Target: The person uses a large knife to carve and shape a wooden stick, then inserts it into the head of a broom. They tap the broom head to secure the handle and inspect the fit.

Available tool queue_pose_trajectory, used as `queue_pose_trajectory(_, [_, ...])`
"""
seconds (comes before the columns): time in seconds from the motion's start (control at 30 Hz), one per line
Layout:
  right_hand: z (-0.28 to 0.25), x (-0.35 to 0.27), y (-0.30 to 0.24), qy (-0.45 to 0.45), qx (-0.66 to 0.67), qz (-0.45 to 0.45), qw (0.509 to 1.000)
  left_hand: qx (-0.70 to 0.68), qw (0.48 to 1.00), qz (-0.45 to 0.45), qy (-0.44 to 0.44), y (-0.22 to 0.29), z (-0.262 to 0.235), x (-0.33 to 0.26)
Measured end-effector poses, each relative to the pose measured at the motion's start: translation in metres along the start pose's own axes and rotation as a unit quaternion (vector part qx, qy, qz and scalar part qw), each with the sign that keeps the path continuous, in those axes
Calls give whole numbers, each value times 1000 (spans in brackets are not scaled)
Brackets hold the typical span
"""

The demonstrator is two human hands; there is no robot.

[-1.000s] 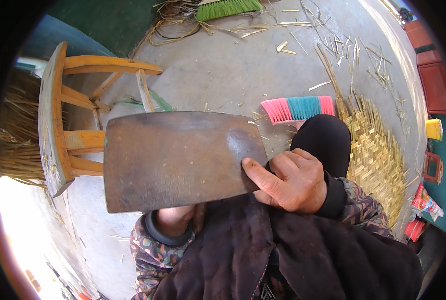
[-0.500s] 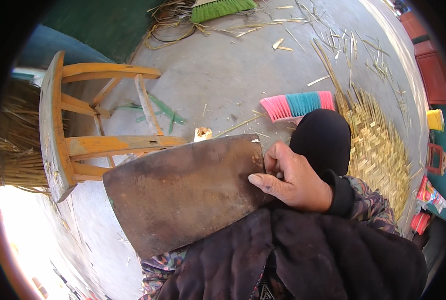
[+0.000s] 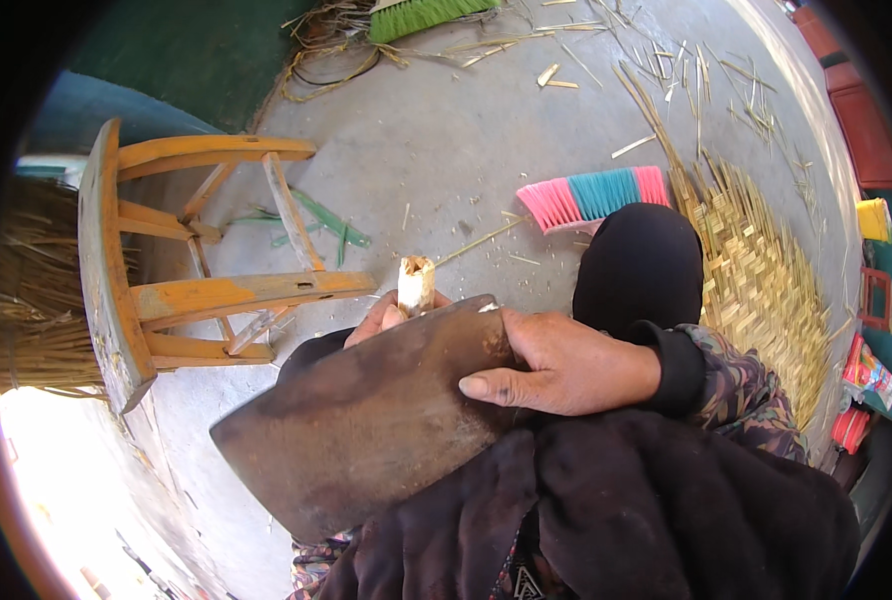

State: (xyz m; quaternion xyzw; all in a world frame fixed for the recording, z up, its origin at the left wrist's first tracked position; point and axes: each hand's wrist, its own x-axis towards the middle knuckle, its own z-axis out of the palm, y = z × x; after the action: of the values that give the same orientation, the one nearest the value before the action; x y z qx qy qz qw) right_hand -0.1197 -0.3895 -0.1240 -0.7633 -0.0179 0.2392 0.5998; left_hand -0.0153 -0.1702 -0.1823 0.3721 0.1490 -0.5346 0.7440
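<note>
My right hand (image 3: 571,365) grips the right end of a broad, rust-brown metal cleaver (image 3: 366,420), its thumb laid across the flat of the blade. The fingers behind the blade are hidden, and no handle can be made out. Beyond the blade's upper edge, the fingers of my left hand (image 3: 376,320) close round a short, pale stick (image 3: 417,284) with a rough, hollowed top, held upright. The blade covers most of that hand and the lower part of the stick. Whether blade and stick touch, I cannot tell.
A yellow wooden stool (image 3: 256,290) lies on its side at left, beside bundled straw (image 3: 46,290). A pink and blue broom head (image 3: 601,197) rests beyond my dark-clothed knee (image 3: 638,270). At right spreads a partly woven mat (image 3: 761,285). A green broom (image 3: 431,15) is at the far side.
The cleaver has tilted, its upper edge dropping toward me. My left hand's fingers have come into sight behind it, and more of the pale stick shows. My right hand has moved slightly left.
</note>
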Motion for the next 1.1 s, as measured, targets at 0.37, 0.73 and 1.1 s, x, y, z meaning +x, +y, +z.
queue_pose_trajectory(0.37, [1,-4,-1,15,3,-9,1000,11,997,-56,-47,-2,-22,12])
queue_pose_trajectory(0.73, [4,-12,2,-35,75,-63,995,142,989,50,-16,-49,-4,-26])
queue_pose_trajectory(1.1, [7,-23,-4,-69,17,-58,996,233,968,-19,-86,-57,26,-64])
